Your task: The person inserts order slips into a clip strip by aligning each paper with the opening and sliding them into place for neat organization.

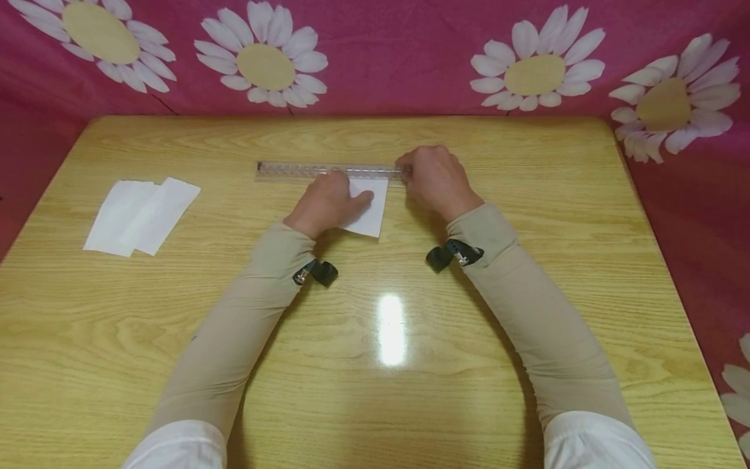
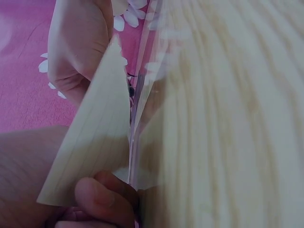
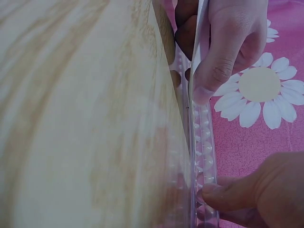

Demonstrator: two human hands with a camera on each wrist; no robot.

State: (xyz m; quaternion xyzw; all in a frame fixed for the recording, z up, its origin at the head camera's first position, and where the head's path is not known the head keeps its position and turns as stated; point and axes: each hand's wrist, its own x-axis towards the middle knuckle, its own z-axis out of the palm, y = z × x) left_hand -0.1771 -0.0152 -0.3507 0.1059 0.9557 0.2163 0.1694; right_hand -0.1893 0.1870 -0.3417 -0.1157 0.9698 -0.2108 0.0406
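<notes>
A long clear plastic strip like a ruler (image 1: 293,170), with a raised patterned ridge, lies across the far part of the table. My right hand (image 1: 436,179) grips its right end; in the right wrist view the thumb (image 3: 216,192) of that hand pinches the ridge. Beside the strip's near edge my left hand (image 1: 328,202) holds a white sheet of paper (image 1: 375,218), thumb on the near face and fingers behind. The paper (image 2: 97,123) stands tilted off the table in the left wrist view, its far edge along the strip. Whether that edge goes under the strip is hidden.
Two overlapping white paper pieces (image 1: 140,215) lie at the table's left. The wooden table (image 1: 363,404) has its far edge against a pink cloth (image 1: 398,58) with large white flowers. Black wrist mounts (image 1: 322,272) sit at both cuffs.
</notes>
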